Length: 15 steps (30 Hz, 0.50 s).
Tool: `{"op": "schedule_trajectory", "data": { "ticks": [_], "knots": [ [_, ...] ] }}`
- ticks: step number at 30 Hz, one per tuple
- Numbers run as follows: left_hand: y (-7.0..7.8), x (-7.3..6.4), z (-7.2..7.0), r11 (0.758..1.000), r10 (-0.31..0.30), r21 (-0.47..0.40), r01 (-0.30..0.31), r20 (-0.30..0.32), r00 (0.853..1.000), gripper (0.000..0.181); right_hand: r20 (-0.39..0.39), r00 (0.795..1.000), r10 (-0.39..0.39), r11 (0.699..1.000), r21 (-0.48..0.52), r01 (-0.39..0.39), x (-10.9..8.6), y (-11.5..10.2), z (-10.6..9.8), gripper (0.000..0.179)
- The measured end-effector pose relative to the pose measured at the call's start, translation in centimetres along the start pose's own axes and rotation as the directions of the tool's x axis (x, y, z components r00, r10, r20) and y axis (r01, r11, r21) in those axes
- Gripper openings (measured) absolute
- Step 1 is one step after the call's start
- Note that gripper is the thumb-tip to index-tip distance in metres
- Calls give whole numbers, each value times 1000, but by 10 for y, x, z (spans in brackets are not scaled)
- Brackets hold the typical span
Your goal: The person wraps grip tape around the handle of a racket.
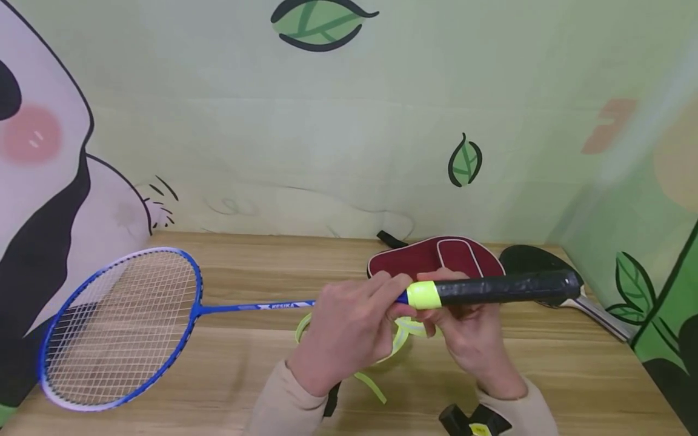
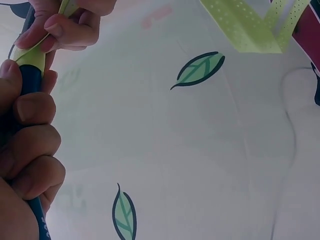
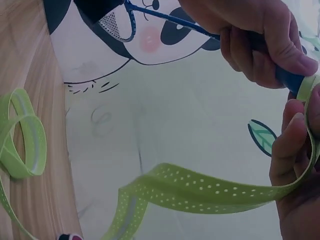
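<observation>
Above a wood-grain desk [image 1: 218,378], a person holds a blue-and-white badminton racket [image 1: 245,307] sideways in two hands, its strung head to the left and its black handle [image 1: 507,289] to the right. The left hand [image 1: 354,333] has a closed grip, fingers curled around the racket just left of a bright yellow-green band [image 1: 423,295] that circles it where blue meets black. The right hand [image 1: 474,339] is beneath the near end of the handle, its grip narrow: thumb and fingers pinch a yellow-green tape [image 3: 215,192] dotted with small holes, close against the band. From those fingers the tape hangs in a loose curve with a fold, and more of it lies in loops on the desk below. Behind the hands, a dark red case [image 1: 414,257] with white piping rests near the back edge. To its right, partly hidden by the handle, is a table tennis bat [image 1: 534,257], black-faced. The pale green wall [image 1: 327,121] behind carries leaf drawings, and a large cartoon panda [image 1: 33,200] fills the left side.
</observation>
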<state>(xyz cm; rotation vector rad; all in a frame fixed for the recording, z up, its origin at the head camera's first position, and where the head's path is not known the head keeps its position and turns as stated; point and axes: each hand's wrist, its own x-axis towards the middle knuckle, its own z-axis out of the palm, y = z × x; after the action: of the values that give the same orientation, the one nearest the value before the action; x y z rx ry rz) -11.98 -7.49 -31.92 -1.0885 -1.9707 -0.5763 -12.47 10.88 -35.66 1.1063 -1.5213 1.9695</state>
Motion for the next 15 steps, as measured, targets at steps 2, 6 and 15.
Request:
{"op": "schedule_trajectory", "data": {
  "ticks": [2, 6, 15],
  "knots": [
    [0, 0, -1, 1000, -8, -6, 8, 4, 1000, 34, 3, 1000, -7, 999, -33, 7, 1, 0, -1, 36],
    [2, 0, -2, 1000, -19, 4, 19, 28, 999, 36, -10, 999, -52, 996, -77, 51, 2, 2, -2, 36],
    [4, -3, -6, 997, -75, -25, 79, 139, 988, 33, -12, 999, -52, 997, -52, 52, -3, 3, 2, 36]
  ]
}}
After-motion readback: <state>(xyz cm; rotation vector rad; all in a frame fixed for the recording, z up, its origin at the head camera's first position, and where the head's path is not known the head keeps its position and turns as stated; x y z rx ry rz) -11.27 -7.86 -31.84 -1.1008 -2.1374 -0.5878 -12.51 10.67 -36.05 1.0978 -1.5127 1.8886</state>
